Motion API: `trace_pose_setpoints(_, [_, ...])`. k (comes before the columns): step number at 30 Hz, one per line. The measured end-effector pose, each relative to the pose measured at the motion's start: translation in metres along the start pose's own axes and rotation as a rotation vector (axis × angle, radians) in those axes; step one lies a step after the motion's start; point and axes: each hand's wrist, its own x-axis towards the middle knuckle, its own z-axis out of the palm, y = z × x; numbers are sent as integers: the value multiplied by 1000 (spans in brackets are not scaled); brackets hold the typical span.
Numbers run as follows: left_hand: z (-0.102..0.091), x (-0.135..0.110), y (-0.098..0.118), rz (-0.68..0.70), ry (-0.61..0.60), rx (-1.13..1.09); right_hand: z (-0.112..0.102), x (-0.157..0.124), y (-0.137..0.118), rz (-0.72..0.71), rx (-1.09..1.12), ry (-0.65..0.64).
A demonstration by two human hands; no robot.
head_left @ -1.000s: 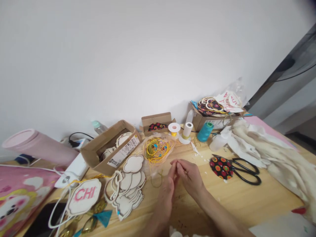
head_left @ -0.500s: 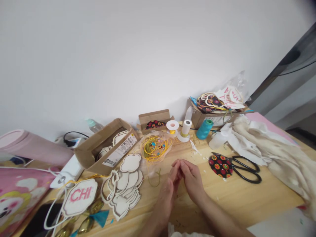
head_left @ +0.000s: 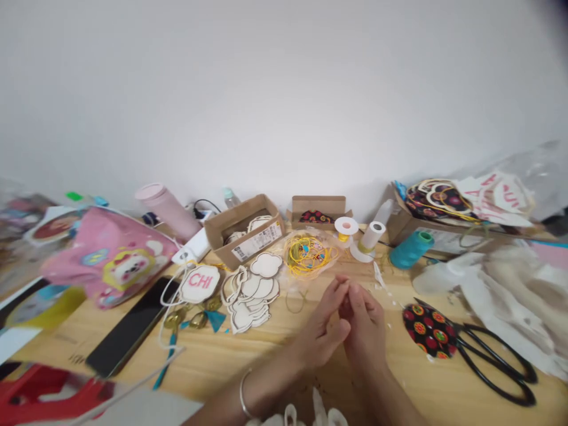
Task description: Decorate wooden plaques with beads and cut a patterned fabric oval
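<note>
My left hand and my right hand meet over the wooden table, fingertips pinched together on something too small to make out. Just beyond them lies a tangle of yellow cord in clear plastic. To their left is a pile of cloud-shaped wooden cutouts. A cutout marked "CHI" lies further left. A black floral fabric piece and black scissors lie to the right.
Open cardboard boxes stand along the wall, with thread spools and a teal spool. A phone, a pink bag and a pink bottle are on the left. White stuffing lies on the right.
The view has swung left and down, bringing the pink bag, phone and left table area into sight. My hands stay joined at the fingertips and sit a little lower and closer.
</note>
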Motion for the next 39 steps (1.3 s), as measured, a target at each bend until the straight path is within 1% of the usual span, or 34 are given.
trace_pose_setpoints(3, [5, 21, 3, 155, -50, 58, 7, 8, -23, 13, 103, 31])
trace_pose_setpoints(4, [8, 28, 4, 184, -39, 79, 10, 11, -30, 11, 123, 32])
trace_pose_setpoints(7, [15, 44, 7, 188, 32, 119, 19, 18, -46, 5, 160, 34])
trace_pose_setpoints(9, [19, 49, 9, 195, 77, 108, 23, 20, -49, 0, 161, 41])
trace_pose_setpoints(12, [21, 45, 13, 169, 118, 60, 24, 20, -45, 1, 111, 25])
trace_pose_setpoints(14, [20, 39, 11, 94, 143, 22, 24, 20, -39, 4, 69, -6])
trace_pose_setpoints(17, [20, 32, 0, 19, 210, -79, 19, 23, -27, 12, 58, -56])
trace_pose_setpoints(19, [22, 32, -9, -21, 265, -196, 15, 27, -19, 36, 87, -90])
trace_pose_setpoints(21, [24, 33, -15, -55, 271, -313, 11, 31, -13, 38, 119, -107])
trace_pose_setpoints(23, [25, 35, -16, -74, 256, -404, 8, 35, -8, 19, 134, -121])
trace_pose_setpoints(27, [24, 39, -12, -101, 253, -525, 3, 42, -2, -10, 93, -131])
trace_pose_setpoints(33, [24, 41, -7, -206, 260, -755, 1, 45, 1, 4, 111, -119])
trace_pose_setpoints(39, [25, 42, -8, -227, 280, -762, 4, 44, -4, 35, 156, -91])
